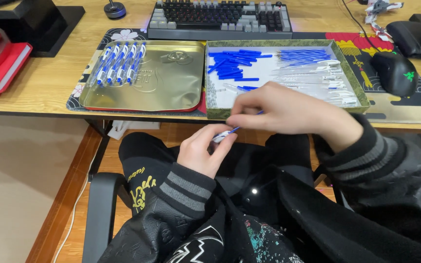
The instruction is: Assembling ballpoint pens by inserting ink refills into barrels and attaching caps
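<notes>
- Left hand [201, 151] low over the lap, fingers curled shut around the pale end of a thin blue and white pen [227, 132].
- Right hand [281, 108] just above and to the right, fingertips pinched on the blue end of the same pen.
- One pen between the two hands, held in the air just in front of the desk edge [35, 104], below the green box [288, 111].
- Pen slanted: long way running from lower left to upper right, blue end up toward the right hand, pale end down in the left hand. Most of it hidden by fingers, so cannot tell which end is the tip.
- Gold tray [171, 83] on the left of the desk, with finished pens [120, 63] in a neat row at its top left corner. About eight, hard to count for sure. All lying side by side, long way pointing away and a bit to the right.
- Green box to the right of the tray, touching it, with three heaps inside.
- Blue caps [232, 63] at the left: too many and too jumbled to count, pointing every which way.
- Thin blue refills [303, 54] at the top right: a tight bunch, mostly lying left to right, too many to count.
- Clear tubes [325, 83] below the refills: a loose pile, cannot count them.
- One keyboard [220, 19] behind the tray and box.
- One black mouse [393, 73] to the right of the box.
</notes>
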